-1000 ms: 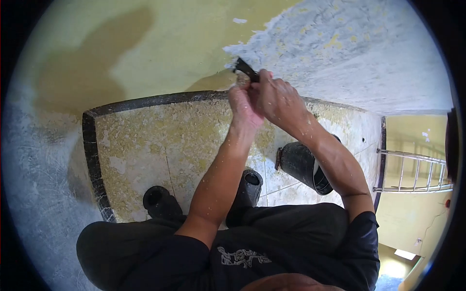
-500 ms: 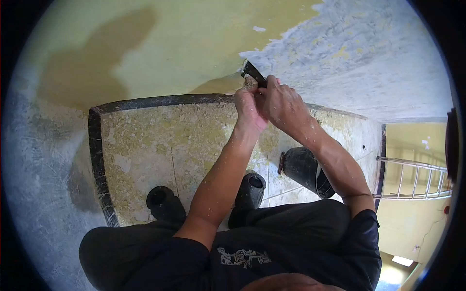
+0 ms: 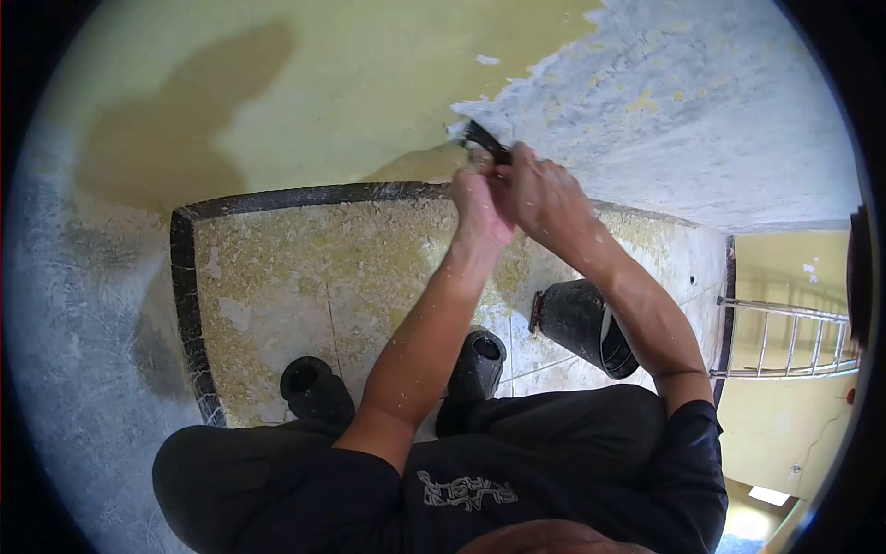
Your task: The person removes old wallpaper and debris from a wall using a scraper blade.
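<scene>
A dark scraper [image 3: 486,140] has its blade at the ragged edge between the yellow paint [image 3: 369,92] and the bared grey-white wall [image 3: 683,120]. My right hand [image 3: 551,198] is closed round its handle. Just left of it, my left hand [image 3: 482,205] is closed too, thumb and fingers pressed at the scraper's lower side by the blade. Paint flakes cling to the left fingertips and both forearms. The exact hold of the left fingers is partly hidden and blurred.
Paint flakes cover the tiled floor [image 3: 277,268] below the wall, bordered by a dark skirting [image 3: 314,195]. A black bucket [image 3: 577,319] stands right of my feet. A metal ladder [image 3: 784,342] is at the far right.
Both hands and the scraper have shifted slightly right and down. The blade is more blurred, with a pale flake at its edge.
</scene>
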A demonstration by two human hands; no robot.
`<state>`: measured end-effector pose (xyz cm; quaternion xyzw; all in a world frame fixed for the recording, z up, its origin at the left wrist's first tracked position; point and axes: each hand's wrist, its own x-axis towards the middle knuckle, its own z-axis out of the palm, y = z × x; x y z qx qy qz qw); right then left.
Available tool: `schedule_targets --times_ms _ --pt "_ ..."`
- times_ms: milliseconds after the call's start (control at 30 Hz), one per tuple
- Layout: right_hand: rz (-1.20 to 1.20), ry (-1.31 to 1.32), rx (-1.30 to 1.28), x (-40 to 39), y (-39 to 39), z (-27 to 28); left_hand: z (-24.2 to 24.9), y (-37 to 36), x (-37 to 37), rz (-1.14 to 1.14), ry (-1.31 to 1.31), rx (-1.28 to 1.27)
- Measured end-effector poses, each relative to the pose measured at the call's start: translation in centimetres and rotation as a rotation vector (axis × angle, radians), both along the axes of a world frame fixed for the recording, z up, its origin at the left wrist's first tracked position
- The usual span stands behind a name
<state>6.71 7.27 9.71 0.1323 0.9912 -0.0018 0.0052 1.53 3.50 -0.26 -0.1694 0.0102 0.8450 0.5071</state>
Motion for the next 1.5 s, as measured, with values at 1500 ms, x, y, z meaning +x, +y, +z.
schedule_targets --times_ms 1500 --pt "0.016 -0.026 0.006 -0.4 -0.1 -4.8 -4.0 -1.5 -0.4 0.050 0.016 0.001"
